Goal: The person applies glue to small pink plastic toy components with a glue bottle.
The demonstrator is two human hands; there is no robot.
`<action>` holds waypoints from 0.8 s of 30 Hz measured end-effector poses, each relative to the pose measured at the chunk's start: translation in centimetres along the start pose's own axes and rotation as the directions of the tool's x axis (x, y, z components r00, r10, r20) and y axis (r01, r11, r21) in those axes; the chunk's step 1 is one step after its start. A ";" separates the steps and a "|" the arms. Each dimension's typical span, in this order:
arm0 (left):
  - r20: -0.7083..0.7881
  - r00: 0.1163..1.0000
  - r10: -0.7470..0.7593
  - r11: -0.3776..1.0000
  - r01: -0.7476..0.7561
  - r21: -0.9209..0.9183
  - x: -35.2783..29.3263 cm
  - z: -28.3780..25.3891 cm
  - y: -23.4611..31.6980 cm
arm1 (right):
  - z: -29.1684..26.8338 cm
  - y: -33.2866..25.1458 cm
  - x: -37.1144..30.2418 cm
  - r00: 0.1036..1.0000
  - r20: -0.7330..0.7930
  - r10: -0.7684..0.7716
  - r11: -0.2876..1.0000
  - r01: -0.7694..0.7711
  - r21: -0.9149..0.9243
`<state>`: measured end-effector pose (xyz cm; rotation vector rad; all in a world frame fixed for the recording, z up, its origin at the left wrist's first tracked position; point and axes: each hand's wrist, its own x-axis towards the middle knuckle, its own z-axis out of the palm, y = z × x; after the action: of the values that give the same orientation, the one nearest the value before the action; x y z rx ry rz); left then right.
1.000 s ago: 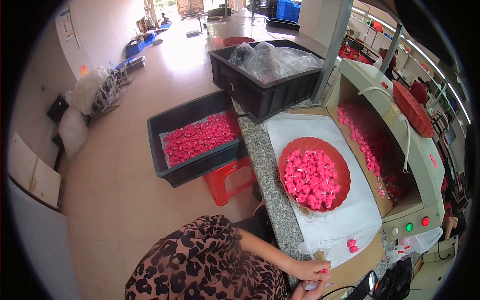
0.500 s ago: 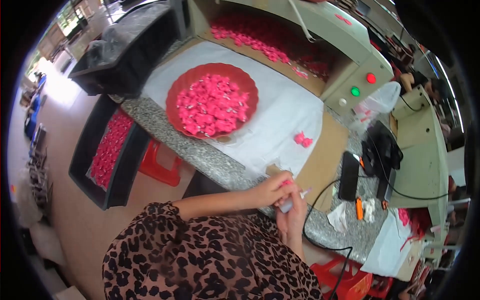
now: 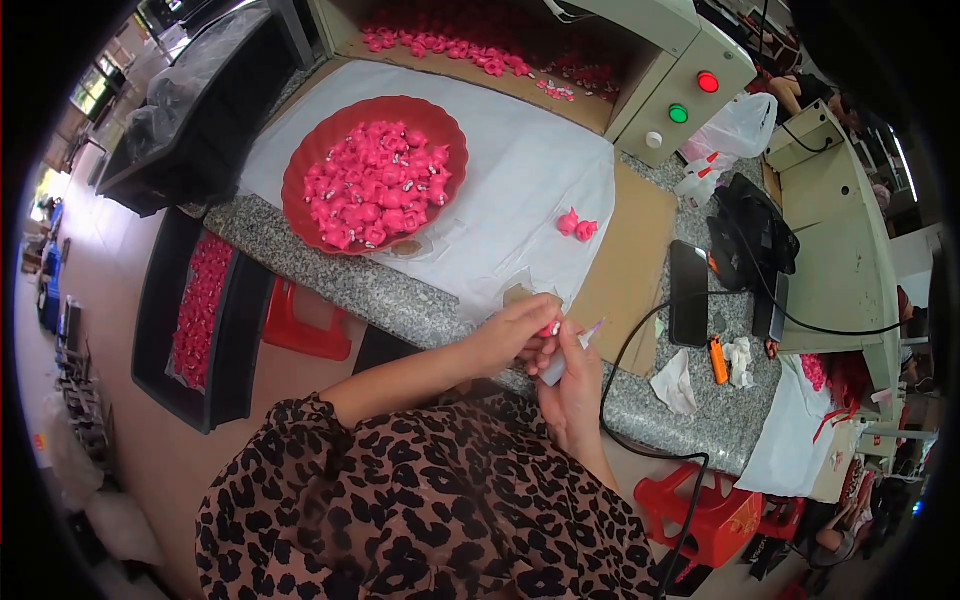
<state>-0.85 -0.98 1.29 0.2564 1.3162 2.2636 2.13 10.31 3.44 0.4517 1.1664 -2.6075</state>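
Both of my hands are close together in front of my body, above the bench's near edge. Pinched in the fingers of my left hand (image 3: 512, 338) is a small pink figurine (image 3: 548, 329) with a white spot, mostly covered by the fingers. My right hand (image 3: 578, 388) grips a small whitish squeeze bottle (image 3: 553, 371); its thin purplish nozzle (image 3: 594, 330) sticks up past the thumb. Beyond the hands, pink figurines (image 3: 577, 226) lie on a white sheet (image 3: 520, 180). To their left stands a red scalloped bowl (image 3: 293, 205) heaped with similar pink pieces.
A pale cabinet (image 3: 650, 100) with coloured buttons holds more pink pieces at the back. Right of my hands are a black cable (image 3: 612, 385), a phone (image 3: 688, 290), an orange cutter (image 3: 718, 360) and crumpled tissue (image 3: 676, 382). Black crates (image 3: 190, 150) stand left; a red stool (image 3: 700, 515) stands lower right.
The whole view has shifted, so the bench sits further up and left. My fingers have parted slightly, and the pink figurine's white spot now shows. Both hands keep their hold.
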 end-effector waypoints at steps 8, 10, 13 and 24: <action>0.336 0.920 -0.202 0.473 0.392 -0.789 0.3 -1.6 0.4 | -0.6 -1.9 -0.3 0.996 -0.032 -0.085 0.994 0.083 -0.068; 0.399 0.905 -0.151 0.431 0.423 -0.797 0.3 -1.6 0.4 | -1.0 -2.1 -0.2 0.997 -0.030 -0.068 0.998 0.067 -0.017; 0.421 0.894 -0.153 0.414 0.445 -0.794 0.4 -1.6 0.7 | -1.7 -2.1 0.0 0.996 -0.062 -0.059 0.998 0.058 -0.018; -0.238 0.954 0.183 0.932 -0.091 0.350 -0.4 -4.1 6.7 | -3.5 -3.8 0.6 0.947 -0.155 -0.280 0.914 0.214 -0.344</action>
<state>-4.35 -7.02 4.98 0.1672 1.8857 2.2351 0.85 15.32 3.58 0.5372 1.7931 -2.5419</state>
